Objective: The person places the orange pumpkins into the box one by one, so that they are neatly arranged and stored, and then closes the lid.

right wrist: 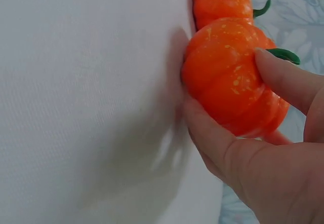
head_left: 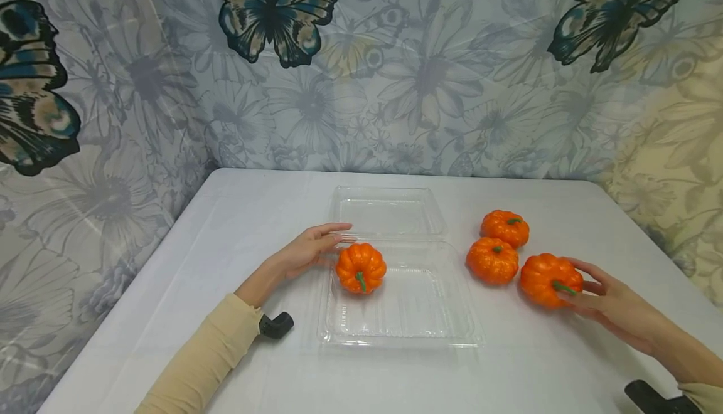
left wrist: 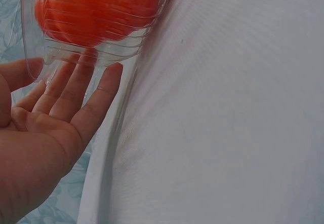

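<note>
My left hand (head_left: 307,252) holds the left rim of a hinged clear plastic container (head_left: 407,332); in the left wrist view the thumb (left wrist: 28,71) is at the rim and the fingers (left wrist: 71,95) lie along the outer wall. One small orange pumpkin (head_left: 361,268) with a green stem sits in the container's upper left part. On the right, my right hand (head_left: 612,304) grips another orange pumpkin (right wrist: 228,77), its thumb by the stem and its fingers round the lower side. That pumpkin is on or just above the table; I cannot tell which.
Two more orange pumpkins, one nearer (head_left: 491,261) and one farther back (head_left: 504,228), stand between the container and my right hand. The container's lid (head_left: 390,210) lies folded back behind its base. A white cloth covers the table (head_left: 248,204), backed by butterfly-patterned fabric (head_left: 361,113).
</note>
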